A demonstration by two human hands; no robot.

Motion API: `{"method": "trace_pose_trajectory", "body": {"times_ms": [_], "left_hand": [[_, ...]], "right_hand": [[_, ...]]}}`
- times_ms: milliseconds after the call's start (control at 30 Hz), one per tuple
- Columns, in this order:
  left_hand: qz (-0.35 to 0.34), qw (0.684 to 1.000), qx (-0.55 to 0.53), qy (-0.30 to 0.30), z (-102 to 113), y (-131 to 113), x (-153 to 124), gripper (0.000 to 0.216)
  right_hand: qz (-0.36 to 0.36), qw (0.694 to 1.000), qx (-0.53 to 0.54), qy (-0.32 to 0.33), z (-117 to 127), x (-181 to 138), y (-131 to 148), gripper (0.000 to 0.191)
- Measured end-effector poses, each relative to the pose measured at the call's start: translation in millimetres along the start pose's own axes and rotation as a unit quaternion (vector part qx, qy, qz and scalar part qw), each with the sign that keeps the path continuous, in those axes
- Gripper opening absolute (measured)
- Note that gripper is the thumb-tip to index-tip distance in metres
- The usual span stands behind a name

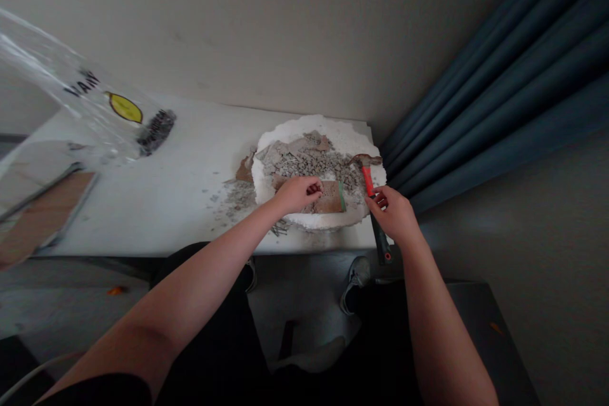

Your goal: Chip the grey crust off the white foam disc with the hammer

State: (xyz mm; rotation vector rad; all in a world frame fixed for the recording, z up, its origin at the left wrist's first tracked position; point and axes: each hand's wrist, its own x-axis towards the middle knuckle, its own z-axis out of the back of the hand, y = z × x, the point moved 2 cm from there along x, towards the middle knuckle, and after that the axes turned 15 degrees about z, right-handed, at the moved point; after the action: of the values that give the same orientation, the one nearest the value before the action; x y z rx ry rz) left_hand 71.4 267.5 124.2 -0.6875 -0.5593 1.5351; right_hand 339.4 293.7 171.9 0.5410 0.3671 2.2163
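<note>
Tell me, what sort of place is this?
Probably a room used as a makeshift workspace: there's a blue curtain, a white table and a hammer by grey rubble.

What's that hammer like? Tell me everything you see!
The hammer has a brownish head that looks like metal, with one curved end. Its handle is red near the head and black farther down, with a small red ring at the bottom. It slants, head over the white slab, handle reaching past the table's near edge. The right hand touches the handle.

Plain room: blue curtain (pixel 504 85), white table (pixel 190 171).
</note>
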Motion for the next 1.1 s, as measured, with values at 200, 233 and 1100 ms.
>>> {"method": "trace_pose_trajectory", "body": {"times_ms": [200, 233, 1100], "left_hand": [[-0.004, 1.000, -0.005, -0.003, -1.4, 2.7, 1.2, 0.013], [-0.006, 1.000, -0.005, -0.004, -1.6, 3.0, 1.3, 0.013], [-0.035, 0.997, 0.053, -0.032, -3.8, 1.2, -8.0, 0.015]], "right_hand": [[-0.051, 0.983, -0.150, 0.097, -5.4, -5.7, -0.7, 0.034], [-0.064, 0.978, -0.162, 0.113, -7.0, -6.7, -1.0, 0.036], [-0.183, 0.971, -0.080, 0.132, -25.6, -0.8, -11.6, 0.052]]}}
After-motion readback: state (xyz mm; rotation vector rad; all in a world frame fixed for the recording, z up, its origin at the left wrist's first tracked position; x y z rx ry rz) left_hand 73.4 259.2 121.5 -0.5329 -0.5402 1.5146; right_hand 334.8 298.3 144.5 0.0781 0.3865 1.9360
